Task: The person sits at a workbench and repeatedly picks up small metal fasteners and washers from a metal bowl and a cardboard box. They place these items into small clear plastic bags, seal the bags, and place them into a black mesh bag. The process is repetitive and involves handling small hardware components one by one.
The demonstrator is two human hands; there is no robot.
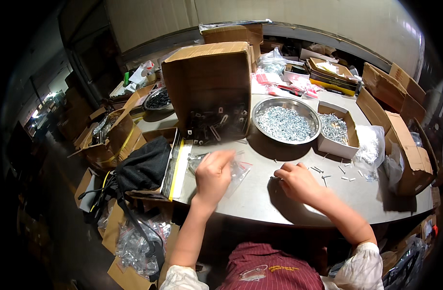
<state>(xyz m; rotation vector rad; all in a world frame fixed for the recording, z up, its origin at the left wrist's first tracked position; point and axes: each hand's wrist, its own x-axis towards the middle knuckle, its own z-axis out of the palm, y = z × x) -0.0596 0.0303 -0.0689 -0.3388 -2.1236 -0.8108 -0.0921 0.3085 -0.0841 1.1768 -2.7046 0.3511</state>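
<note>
My left hand is closed in a loose fist above the near left part of the table. Beneath and beside it lies a clear plastic zip bag with a red line at its mouth. Whether the fingers grip the bag or something small is hidden. My right hand rests low over the tabletop, its fingers curled and fingertips together; a tiny dark thing shows at their tips, too small to name. Loose screws and white plastic wall plugs lie just right of that hand.
Beyond my hands stand a steel bowl of small screws and a white box of longer screws. A tipped carton holds metal brackets. A bag of white plugs lies right; a black cloth bag sits left.
</note>
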